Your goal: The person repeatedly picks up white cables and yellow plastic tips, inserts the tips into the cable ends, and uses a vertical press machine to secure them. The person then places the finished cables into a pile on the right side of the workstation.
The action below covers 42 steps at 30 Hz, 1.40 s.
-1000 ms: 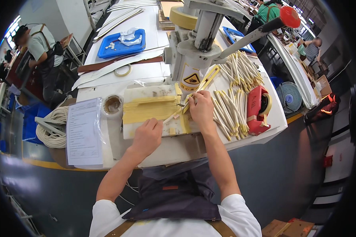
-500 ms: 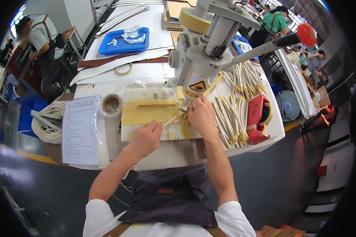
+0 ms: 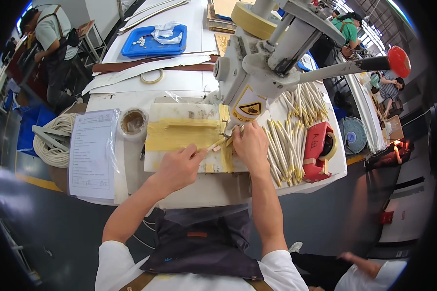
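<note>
The left hand (image 3: 177, 167) pinches one end of a thin pale strip (image 3: 216, 144) between thumb and fingertips, knuckles resting on a white board (image 3: 179, 162). The right hand (image 3: 251, 145) has its fingers curled together on the other end of the strip, right under the head of a white press (image 3: 257, 72); how tightly those fingers close cannot be told. The strip lies slanted on the board, between the two hands, beside bands of yellow tape (image 3: 179, 136) stuck across it. Just to the right of the right hand lies a heap of cream sticks (image 3: 289, 145), and beyond them a red tape dispenser (image 3: 318, 150). Left of the board stand a small round tub (image 3: 132, 122), a sheet of paper in a sleeve (image 3: 92, 153) and a coil of white rope (image 3: 53, 140).
</note>
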{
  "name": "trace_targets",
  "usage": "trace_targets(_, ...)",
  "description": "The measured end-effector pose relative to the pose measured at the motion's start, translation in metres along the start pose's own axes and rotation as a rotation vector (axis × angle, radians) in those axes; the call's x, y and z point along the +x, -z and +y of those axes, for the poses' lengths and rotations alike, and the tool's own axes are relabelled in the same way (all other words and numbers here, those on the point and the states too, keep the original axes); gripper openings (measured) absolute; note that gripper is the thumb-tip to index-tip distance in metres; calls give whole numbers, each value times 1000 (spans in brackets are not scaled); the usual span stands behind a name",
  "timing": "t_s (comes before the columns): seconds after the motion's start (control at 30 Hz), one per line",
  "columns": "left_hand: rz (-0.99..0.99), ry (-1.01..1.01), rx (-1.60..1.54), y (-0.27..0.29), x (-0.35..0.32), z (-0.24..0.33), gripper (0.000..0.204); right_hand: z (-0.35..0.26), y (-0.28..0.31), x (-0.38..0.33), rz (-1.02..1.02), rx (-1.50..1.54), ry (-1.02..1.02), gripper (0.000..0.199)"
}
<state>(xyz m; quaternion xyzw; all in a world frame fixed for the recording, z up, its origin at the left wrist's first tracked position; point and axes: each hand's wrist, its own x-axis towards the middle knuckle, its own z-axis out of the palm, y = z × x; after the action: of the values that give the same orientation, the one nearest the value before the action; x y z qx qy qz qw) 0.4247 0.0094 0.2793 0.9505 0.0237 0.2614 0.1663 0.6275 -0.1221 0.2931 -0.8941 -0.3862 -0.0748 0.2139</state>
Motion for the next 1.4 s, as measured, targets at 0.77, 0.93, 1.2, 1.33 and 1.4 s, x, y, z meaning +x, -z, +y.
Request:
trace_targets(0.77, 0, 40, -116, 0, 11, 2, 37, -12, 3, 0, -14, 58, -59, 22)
trace_targets(0.93, 9, 32, -86, -4, 12, 4, 37, -7, 1, 2, -47, 72, -63, 31)
trace_targets(1.2, 24, 19, -44, -5, 10, 5, 37, -10, 3, 2, -58, 79, -81, 34)
trace_targets(1.33, 25, 24, -46, -5, 10, 7, 36, -7, 3, 1, -27, 155, -93, 31)
trace_targets(1.4, 16, 27, -39, -5, 10, 7, 36, -1, 9, 2, -13, 230, -92, 30)
